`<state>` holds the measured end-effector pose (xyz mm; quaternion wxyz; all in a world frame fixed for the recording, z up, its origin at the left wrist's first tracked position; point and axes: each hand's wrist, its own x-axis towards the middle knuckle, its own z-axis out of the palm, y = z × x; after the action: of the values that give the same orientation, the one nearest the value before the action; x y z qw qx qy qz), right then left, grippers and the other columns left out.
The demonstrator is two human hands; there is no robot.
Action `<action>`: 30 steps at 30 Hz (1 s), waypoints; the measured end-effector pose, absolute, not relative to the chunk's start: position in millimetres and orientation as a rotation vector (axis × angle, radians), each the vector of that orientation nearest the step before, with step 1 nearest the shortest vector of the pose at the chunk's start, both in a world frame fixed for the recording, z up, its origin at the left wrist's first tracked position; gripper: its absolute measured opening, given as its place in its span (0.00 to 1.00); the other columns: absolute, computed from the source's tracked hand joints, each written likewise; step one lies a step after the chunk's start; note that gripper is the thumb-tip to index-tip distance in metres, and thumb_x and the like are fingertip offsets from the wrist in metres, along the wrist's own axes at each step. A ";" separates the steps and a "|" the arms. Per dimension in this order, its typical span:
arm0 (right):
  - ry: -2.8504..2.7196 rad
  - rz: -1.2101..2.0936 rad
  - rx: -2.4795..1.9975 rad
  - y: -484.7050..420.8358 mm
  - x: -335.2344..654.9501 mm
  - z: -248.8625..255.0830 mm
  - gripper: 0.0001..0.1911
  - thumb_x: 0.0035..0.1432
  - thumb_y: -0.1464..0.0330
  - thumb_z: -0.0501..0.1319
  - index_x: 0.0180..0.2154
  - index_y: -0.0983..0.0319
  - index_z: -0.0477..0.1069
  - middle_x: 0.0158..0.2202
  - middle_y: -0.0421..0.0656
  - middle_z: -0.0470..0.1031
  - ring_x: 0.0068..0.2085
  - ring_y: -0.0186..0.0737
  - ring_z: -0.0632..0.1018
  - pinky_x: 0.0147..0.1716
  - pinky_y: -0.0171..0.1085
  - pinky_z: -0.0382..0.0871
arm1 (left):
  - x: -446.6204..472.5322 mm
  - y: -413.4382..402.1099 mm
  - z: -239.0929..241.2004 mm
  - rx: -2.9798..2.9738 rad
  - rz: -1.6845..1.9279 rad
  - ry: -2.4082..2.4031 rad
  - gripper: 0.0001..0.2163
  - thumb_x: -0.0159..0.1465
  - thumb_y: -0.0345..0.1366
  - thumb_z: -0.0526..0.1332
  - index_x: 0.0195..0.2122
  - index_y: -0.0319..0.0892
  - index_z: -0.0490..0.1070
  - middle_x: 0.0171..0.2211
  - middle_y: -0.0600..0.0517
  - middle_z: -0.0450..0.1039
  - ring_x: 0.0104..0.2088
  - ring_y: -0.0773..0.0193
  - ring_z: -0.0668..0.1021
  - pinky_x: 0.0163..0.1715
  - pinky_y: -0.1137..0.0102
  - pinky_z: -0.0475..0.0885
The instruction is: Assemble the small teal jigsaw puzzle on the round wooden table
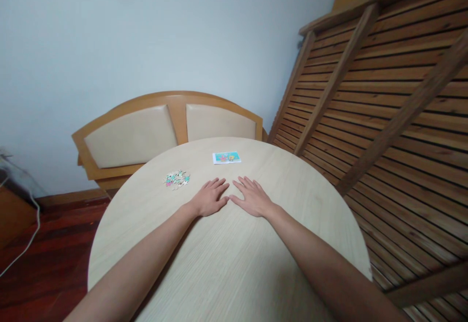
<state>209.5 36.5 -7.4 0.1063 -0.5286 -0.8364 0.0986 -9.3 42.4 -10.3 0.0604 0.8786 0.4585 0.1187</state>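
My left hand (209, 198) lies palm down on the pale round table (226, 268), fingers spread and holding nothing. Beside it, my right hand (252, 196) rests flat in the same way, also without anything in it. The two thumbs point towards each other with their tips almost or just touching. Left of my left hand is a loose pile of small jigsaw puzzle pieces (177, 179), mostly pale with some teal and pink ones. Beyond both hands lies a small card (227, 157) with a teal picture of colourful figures.
A wooden headboard (175, 98) with cream padded panels stands behind the table against the pale wall (175, 29). On the right leans a large slatted wooden frame (365, 112), close to the table's edge. A white cable (34, 229) hangs at the left above the dark red floor (62, 258).
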 end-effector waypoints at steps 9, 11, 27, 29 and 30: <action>-2.451 0.313 -1.553 35.3 209.6 -2.1 0.40 0.63 0.43 0.48 0.69 0.58 0.54 0.72 0.48 0.48 0.72 0.51 0.49 0.68 0.52 0.40 | -9.1 42.8 -8.1 2.656 0.328 1.379 0.28 0.70 0.49 0.50 0.67 0.39 0.59 0.69 0.42 0.53 0.69 0.45 0.56 0.66 0.50 0.54; -2.436 0.302 -1.545 35.3 210.1 -2.4 0.40 0.63 0.43 0.49 0.68 0.58 0.56 0.72 0.48 0.49 0.72 0.52 0.50 0.68 0.53 0.41 | -9.5 43.2 -8.0 2.662 0.316 1.379 0.29 0.70 0.50 0.49 0.67 0.39 0.59 0.69 0.42 0.52 0.69 0.45 0.56 0.67 0.50 0.53; -2.182 0.022 -1.632 37.9 210.1 11.5 0.25 0.69 0.55 0.47 0.36 0.59 0.78 0.36 0.48 0.82 0.39 0.44 0.80 0.41 0.39 0.67 | -10.1 45.0 -10.8 2.684 0.320 1.360 0.28 0.70 0.49 0.50 0.67 0.39 0.59 0.69 0.41 0.53 0.69 0.45 0.57 0.66 0.51 0.54; -2.161 -0.013 -1.711 37.6 209.8 12.9 0.28 0.69 0.52 0.46 0.30 0.59 0.77 0.31 0.48 0.81 0.35 0.45 0.80 0.36 0.40 0.66 | -10.1 44.8 -10.5 2.675 0.329 1.360 0.28 0.70 0.49 0.51 0.67 0.39 0.59 0.69 0.42 0.53 0.69 0.45 0.57 0.66 0.50 0.54; -2.156 -0.021 -1.729 37.4 209.9 13.3 0.28 0.68 0.51 0.47 0.28 0.59 0.76 0.30 0.48 0.80 0.34 0.45 0.80 0.35 0.40 0.65 | -10.2 44.8 -10.5 2.670 0.333 1.360 0.28 0.70 0.49 0.51 0.67 0.40 0.59 0.69 0.42 0.53 0.69 0.45 0.57 0.66 0.50 0.54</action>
<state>209.9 37.4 13.3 0.1877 -0.6145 -0.7662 -0.0075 -10.2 44.8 -10.5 0.0633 0.8838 0.4503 0.1102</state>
